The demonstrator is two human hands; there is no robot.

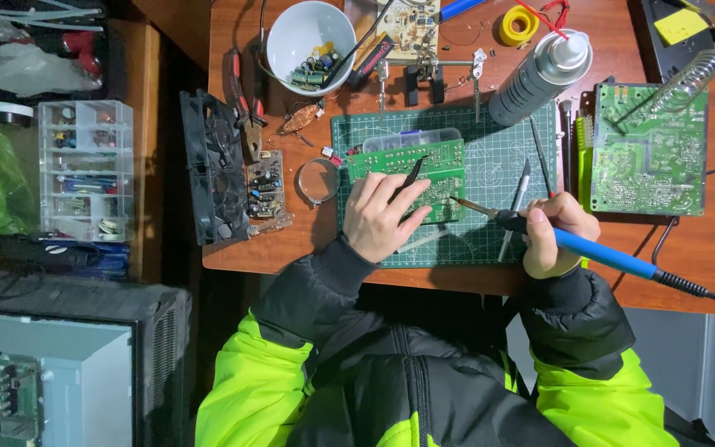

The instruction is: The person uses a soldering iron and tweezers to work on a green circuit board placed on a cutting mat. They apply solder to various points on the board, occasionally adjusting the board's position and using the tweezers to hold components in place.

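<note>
A green circuit board [448,170] lies on a green cutting mat [490,165] on the wooden desk. My left hand [381,217] rests on the board's near left part and holds black tweezers [413,174] that point at the board. My right hand [554,232] grips a blue-handled soldering iron [606,255]; its tip touches the board's right edge. The iron's cable runs off to the right.
A larger green circuit board [647,157] lies at the right with a coiled iron stand [693,74]. A spray can [539,76], white bowl of parts [309,37], black fan [213,170], small board [265,184], metal ring [318,180] and loose tools [519,199] surround the mat. A clear parts organiser [86,170] stands left.
</note>
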